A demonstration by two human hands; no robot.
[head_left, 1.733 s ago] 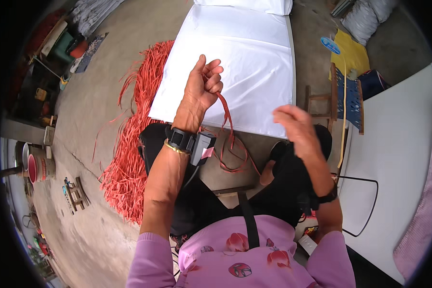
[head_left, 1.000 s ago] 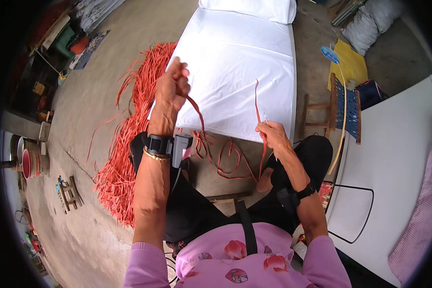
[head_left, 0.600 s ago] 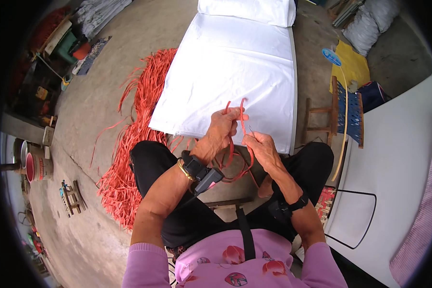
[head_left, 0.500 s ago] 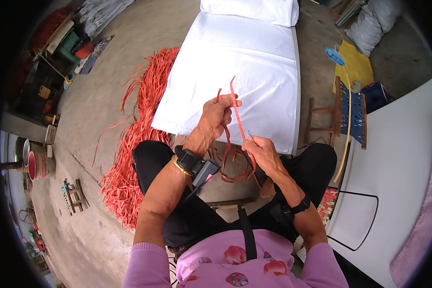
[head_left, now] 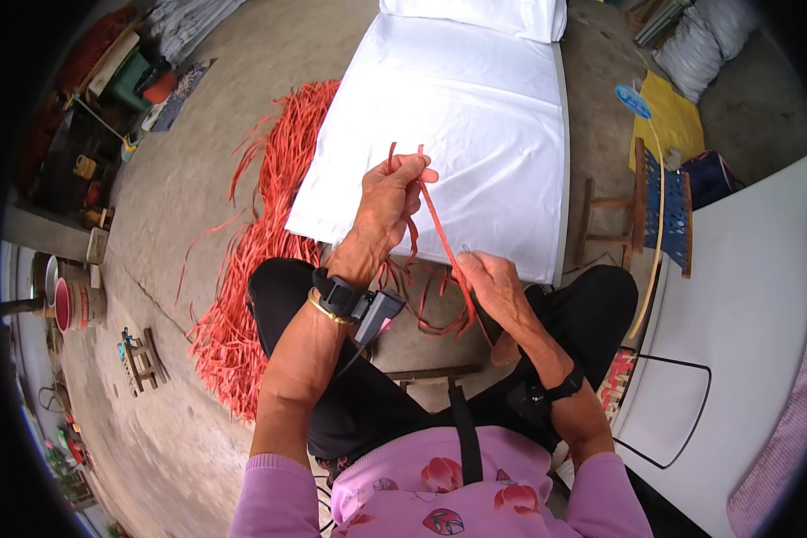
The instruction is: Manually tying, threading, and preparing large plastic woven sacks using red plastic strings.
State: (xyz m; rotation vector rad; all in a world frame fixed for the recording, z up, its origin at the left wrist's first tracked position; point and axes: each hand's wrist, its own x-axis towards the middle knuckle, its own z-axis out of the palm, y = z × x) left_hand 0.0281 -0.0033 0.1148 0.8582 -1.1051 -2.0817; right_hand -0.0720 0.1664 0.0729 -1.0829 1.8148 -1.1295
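My left hand (head_left: pixel 387 199) is closed over the near part of the white cloth, pinching a red flat strip (head_left: pixel 436 216) between thumb and fingers. Short ends of red strip stick up past its fingertips, and another strand hangs below the palm. Lower and to the right, my right hand (head_left: pixel 493 285) is closed on the same strip, which runs taut and slanting between both hands. A thin wire loop (head_left: pixel 465 248) pokes out by the right thumb; the rest of it is hidden. Loose red strips (head_left: pixel 448 316) dangle under the hands between my knees.
White cloth (head_left: pixel 448 99) covers a long surface ahead. Left of it lies a big heap of red strips (head_left: pixel 287 197). A small wooden stool (head_left: pixel 138 360) stands on the floor at left. To the right are a blue-webbed chair (head_left: pixel 665 211) and a white panel (head_left: pixel 744 269).
My left hand has moved a little left and up. Less of the strip's end shows above its fingers, and the length between the hands looks straighter. The right hand has barely shifted.
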